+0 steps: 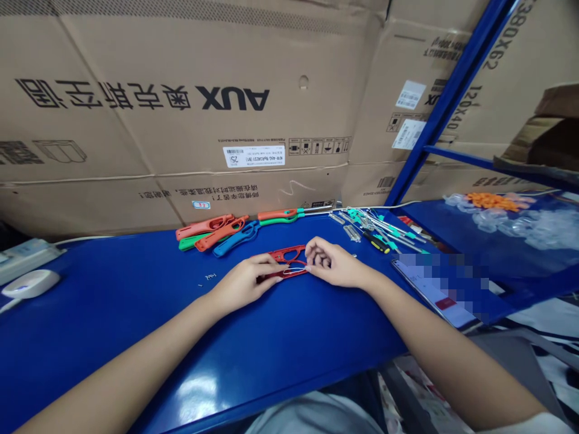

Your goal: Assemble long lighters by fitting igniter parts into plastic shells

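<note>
1. A person's left hand [246,281] pinches a glossy red plastic handle shell [296,275] above a blue metal-look tabletop [271,349], thumb and fingers closed on its near end.
2. The right hand [337,264], fingers curled and thumb meeting fingertip, works at the shell's other end; whether it grips the shell or the thin white wire [294,269] along it cannot be told.
3. A second red plastic shell [293,249] sits just beyond the first.
4. Left of the held shell, tiny silver metal pieces [210,277] lie scattered.
5. Beyond it to the left, blue plastic handles [236,239] and orange plastic handles [221,234] cluster.
6. Beyond it to the right rest a black-and-yellow screwdriver [376,242] and teal-tipped metal rods [384,224].
</note>
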A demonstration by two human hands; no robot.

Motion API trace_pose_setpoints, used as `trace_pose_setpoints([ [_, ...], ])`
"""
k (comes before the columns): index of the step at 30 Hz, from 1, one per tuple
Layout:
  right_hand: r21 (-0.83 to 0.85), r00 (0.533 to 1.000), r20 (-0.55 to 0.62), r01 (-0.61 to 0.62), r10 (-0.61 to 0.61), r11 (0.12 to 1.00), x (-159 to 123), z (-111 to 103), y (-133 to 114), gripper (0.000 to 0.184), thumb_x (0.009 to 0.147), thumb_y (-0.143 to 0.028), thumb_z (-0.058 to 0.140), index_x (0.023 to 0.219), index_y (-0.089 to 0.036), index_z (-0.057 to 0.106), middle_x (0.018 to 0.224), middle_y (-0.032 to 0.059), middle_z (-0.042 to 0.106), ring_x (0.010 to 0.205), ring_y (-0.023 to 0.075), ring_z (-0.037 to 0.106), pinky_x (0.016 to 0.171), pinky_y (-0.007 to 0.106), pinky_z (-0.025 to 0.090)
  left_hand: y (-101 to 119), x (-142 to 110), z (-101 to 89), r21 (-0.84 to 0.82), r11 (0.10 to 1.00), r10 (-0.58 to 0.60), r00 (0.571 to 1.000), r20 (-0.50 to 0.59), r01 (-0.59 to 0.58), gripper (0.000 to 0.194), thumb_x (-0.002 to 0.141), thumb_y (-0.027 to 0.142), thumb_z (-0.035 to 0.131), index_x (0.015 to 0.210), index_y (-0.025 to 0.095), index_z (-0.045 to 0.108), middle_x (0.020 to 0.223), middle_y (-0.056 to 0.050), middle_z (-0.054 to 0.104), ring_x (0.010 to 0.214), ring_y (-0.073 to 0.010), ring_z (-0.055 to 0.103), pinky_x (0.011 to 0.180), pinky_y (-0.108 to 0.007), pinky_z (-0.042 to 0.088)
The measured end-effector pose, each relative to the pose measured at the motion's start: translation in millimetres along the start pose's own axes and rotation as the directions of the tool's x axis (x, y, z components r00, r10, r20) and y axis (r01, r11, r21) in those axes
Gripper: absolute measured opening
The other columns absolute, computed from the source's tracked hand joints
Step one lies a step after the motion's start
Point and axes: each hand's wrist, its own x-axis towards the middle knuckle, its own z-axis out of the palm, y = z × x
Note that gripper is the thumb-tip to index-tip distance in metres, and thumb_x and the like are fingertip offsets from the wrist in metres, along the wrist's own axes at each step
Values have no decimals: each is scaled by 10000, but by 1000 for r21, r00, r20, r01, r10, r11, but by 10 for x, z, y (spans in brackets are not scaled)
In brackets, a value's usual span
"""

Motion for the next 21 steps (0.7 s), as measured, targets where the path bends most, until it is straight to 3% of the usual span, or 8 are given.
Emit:
trace_pose_setpoints([
  [3, -40, 998, 59, 34, -32, 999, -7, -21, 40, 267, 801, -133, 623, 1054, -205, 579, 886, -8, 604, 610, 83, 463, 562, 208, 404, 2, 2, 2, 6, 1000, 3, 1000, -7, -3, 304, 970, 272, 579, 1246, 246, 705, 1050, -75, 681, 908, -179, 663, 823, -285, 533],
  [6, -142, 997, -2, 78, -79, 987, -19, -60, 81, 370, 808, -101, 579, 1160, -215, 594, 1021, 26, 589, 625, 83, 452, 584, 220, 416, 3, 5, 5, 7, 1000, -3, 1000, -6, 3, 298, 968, 257, 581, 1237, 239, 707, 1046, -72, 680, 902, -176, 661, 820, -285, 532],
  [8, -234, 991, -105, 60, -87, 970, -10, -92, 110, 305, 855, -148, 577, 1150, -215, 616, 1045, 43, 587, 653, 98, 468, 610, 239, 424, 3, 6, 5, 7, 1000, -2, 1000, -5, 2, 295, 968, 247, 581, 1234, 237, 706, 1046, -69, 679, 906, -175, 661, 828, -285, 530],
  [11, -311, 982, -173, 16, -73, 950, 24, -121, 143, 96, 890, -221, 612, 951, -193, 681, 946, 47, 645, 766, 146, 556, 722, 286, 452, 6, 6, 5, 8, 1000, -5, 1000, -9, 5, 290, 964, 242, 585, 1227, 236, 708, 1047, -66, 679, 907, -173, 663, 828, -279, 528],
  [15, -285, 995, -103, -42, 13, 958, 53, -97, 165, 93, 876, -246, 665, 815, -189, 707, 881, 45, 710, 888, 193, 627, 832, 331, 460, 13, 10, 6, 0, 1000, -19, 1000, -7, 19, 283, 965, 252, 583, 1214, 228, 715, 1042, -70, 679, 893, -173, 661, 790, -265, 527],
  [21, -213, 976, -77, -215, 202, 953, 84, -38, 203, 131, 865, -269, 671, 767, -184, 673, 851, 35, 723, 808, 178, 641, 743, 293, 458, -1, 10, 28, -30, 999, -36, 999, -26, 35, 279, 956, 260, 586, 1197, 217, 720, 1034, -72, 683, 857, -164, 643, 761, -263, 510],
])
